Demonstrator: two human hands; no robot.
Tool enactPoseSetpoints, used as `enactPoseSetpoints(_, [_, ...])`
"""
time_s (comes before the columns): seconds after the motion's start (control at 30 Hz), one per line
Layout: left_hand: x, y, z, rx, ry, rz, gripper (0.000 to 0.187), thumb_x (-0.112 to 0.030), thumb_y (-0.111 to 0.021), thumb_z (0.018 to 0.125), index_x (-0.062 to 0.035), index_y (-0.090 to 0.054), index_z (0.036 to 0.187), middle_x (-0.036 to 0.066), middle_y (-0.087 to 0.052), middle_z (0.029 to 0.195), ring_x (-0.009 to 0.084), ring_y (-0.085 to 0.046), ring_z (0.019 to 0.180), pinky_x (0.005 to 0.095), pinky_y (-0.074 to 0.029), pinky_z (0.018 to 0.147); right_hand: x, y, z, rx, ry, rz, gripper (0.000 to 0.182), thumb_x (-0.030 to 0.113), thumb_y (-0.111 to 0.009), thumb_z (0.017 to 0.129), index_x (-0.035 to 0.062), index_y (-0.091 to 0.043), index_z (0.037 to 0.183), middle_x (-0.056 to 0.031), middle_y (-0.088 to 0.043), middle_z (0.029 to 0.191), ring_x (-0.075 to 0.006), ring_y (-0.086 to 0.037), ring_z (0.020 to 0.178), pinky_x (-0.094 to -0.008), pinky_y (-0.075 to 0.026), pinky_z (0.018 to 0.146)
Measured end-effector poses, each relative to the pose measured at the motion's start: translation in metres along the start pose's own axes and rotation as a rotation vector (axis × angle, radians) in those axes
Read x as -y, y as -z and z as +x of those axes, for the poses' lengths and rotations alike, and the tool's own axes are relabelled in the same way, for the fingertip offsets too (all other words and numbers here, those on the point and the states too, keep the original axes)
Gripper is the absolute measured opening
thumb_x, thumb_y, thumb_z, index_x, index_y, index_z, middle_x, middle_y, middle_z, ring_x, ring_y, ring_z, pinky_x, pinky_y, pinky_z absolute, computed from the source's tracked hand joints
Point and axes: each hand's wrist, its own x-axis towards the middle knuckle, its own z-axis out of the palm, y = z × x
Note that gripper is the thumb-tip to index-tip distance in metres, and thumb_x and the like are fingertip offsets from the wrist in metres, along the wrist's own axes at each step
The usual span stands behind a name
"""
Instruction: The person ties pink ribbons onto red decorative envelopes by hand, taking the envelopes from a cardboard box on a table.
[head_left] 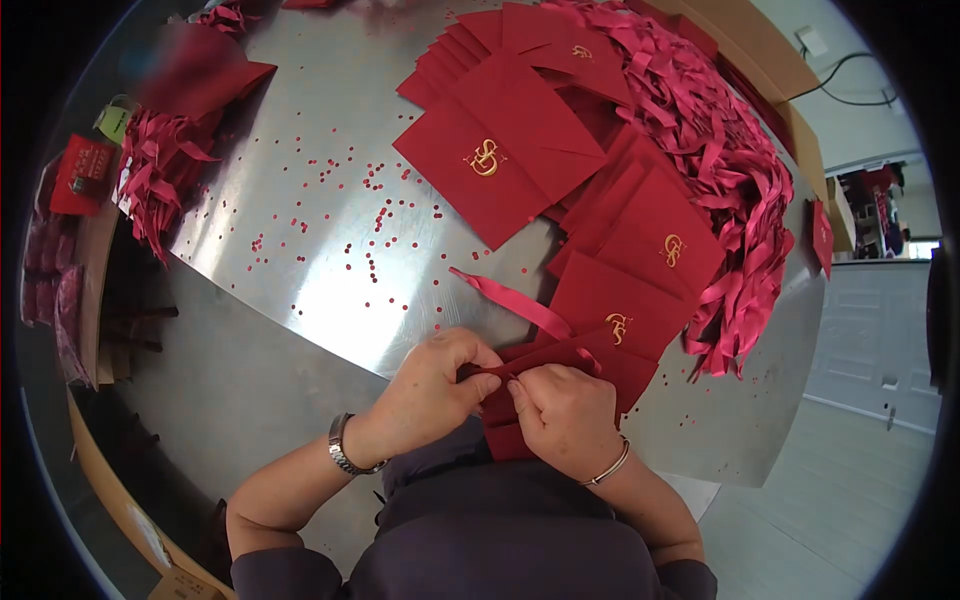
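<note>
My left hand [435, 385] and my right hand [562, 412] meet at the near edge of a shiny metal table [300, 240]. Both pinch a red envelope [600, 362] held close to my body, fingertips touching along its upper edge. A red satin ribbon [510, 298] trails from between my hands up and to the left across the table. A watch sits on my left wrist, a thin bangle on my right. Just beyond my hands lie several red envelopes with gold monograms [640, 270], overlapping in a stack.
A larger fan of red envelopes [500, 150] lies further back. A big heap of red ribbons [730, 170] fills the right side, a smaller heap [160, 170] the left edge. Red punched dots [375, 220] scatter over the metal. Cardboard boxes [790, 90] stand far right.
</note>
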Motion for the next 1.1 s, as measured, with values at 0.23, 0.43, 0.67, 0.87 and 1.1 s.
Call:
enactPoseSetpoints(0.23, [0.012,-0.001,-0.001,-0.099,-0.124,0.140,0.011,0.001,-0.066,0.078,0.0020,-0.061,0.087,0.016,-0.059,0.086,0.0314,-0.060,0.080,0.0382,-0.049,0.070,0.007,0.007,0.007,0.075,0.029,-0.066,0.019,0.015,-0.064,0.080,0.0074,-0.054,0.066,-0.0081,-0.056,0.062,-0.0267,-0.059,0.057,-0.0382,-0.045,0.048])
enactPoseSetpoints(0.43, [0.014,-0.002,-0.001,-0.112,-0.225,0.231,0.011,-0.001,-0.066,0.077,0.0016,-0.061,0.086,0.017,-0.061,0.086,0.0334,-0.060,0.082,0.0393,-0.048,0.073,0.007,0.002,0.008,0.105,0.065,-0.155,0.020,0.016,-0.063,0.079,0.0081,-0.053,0.064,-0.0073,-0.056,0.061,-0.0249,-0.059,0.055,-0.0370,-0.045,0.047])
enactPoseSetpoints(0.67, [0.004,0.006,0.001,0.031,-0.199,0.347,0.009,0.006,-0.062,0.084,0.0056,-0.059,0.093,0.009,-0.058,0.094,0.0152,-0.063,0.075,0.0262,-0.056,0.062,0.009,0.008,-0.004,0.065,0.121,-0.182,0.016,0.017,-0.067,0.079,0.0077,-0.057,0.070,-0.0070,-0.056,0.063,-0.0248,-0.059,0.059,-0.0355,-0.047,0.051])
enactPoseSetpoints(0.87, [-0.011,0.010,0.001,0.101,0.023,0.177,0.015,0.001,-0.058,0.084,0.0068,-0.062,0.097,0.018,-0.059,0.097,0.0248,-0.065,0.070,0.0320,-0.054,0.060,0.005,0.009,-0.009,0.013,0.098,-0.039,0.018,0.020,-0.067,0.082,0.0078,-0.056,0.073,-0.0067,-0.056,0.064,-0.0251,-0.059,0.059,-0.0359,-0.047,0.052])
enactPoseSetpoints(1.1, [-0.003,0.011,0.000,0.075,-0.019,0.166,0.012,0.001,-0.057,0.085,0.0068,-0.062,0.094,0.018,-0.060,0.096,0.0244,-0.064,0.069,0.0326,-0.054,0.060,0.008,0.007,-0.005,0.089,0.019,-0.052,0.017,0.020,-0.063,0.086,0.0059,-0.060,0.076,-0.0090,-0.059,0.066,-0.0283,-0.060,0.062,-0.0382,-0.047,0.055])
